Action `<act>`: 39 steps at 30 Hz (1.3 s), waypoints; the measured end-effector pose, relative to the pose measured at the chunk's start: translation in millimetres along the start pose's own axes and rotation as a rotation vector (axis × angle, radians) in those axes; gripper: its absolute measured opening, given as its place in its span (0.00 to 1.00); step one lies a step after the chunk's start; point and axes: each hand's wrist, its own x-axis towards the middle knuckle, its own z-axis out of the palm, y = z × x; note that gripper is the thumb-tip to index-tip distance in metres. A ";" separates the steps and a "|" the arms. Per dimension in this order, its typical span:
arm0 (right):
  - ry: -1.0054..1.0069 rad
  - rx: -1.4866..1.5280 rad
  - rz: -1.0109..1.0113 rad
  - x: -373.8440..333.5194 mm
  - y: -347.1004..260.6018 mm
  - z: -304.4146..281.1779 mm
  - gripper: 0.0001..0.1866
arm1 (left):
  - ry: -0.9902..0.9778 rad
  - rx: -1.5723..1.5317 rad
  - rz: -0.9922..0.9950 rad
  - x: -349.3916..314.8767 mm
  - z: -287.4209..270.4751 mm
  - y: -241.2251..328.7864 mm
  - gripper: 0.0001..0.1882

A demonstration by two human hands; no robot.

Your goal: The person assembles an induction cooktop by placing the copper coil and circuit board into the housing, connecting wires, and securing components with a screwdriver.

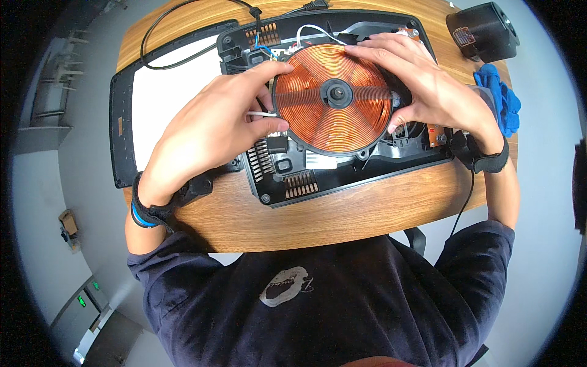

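Observation:
A round copper induction coil [306, 119] with a black hub sits over the black open housing [361, 174] of an induction cooker. My left hand [214, 122] grips the coil's left edge, thumb low and forefinger high on the rim. On the opposite side my right hand [428, 85] spans the coil's right rim, fingers along the upper edge and thumb at the lower right. White wires [315, 26] arch above the coil, and another runs by my left thumb. Blue wires [264, 48] show at the upper left. Parts beneath the coil are hidden.
Left of the housing lies a black-framed panel with a white surface [177, 92], a black power cord [147, 43] looping over it. A black cylindrical object [483, 30] stands at the far right, near blue gloves [504, 101]. The wooden table's [342, 208] front edge is close to my body.

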 end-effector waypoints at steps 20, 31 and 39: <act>-0.051 -0.088 -0.037 21.1 -6.0 -7.7 0.62 | 0.065 0.033 0.112 -28.3 16.0 9.0 0.33; -0.134 -0.115 -0.026 24.7 -1.2 -8.9 0.62 | 0.011 -0.007 0.051 -30.0 17.4 12.1 0.33; -0.118 -0.114 -0.061 23.4 1.4 -10.4 0.59 | 0.061 -0.002 0.052 -38.7 17.0 21.4 0.33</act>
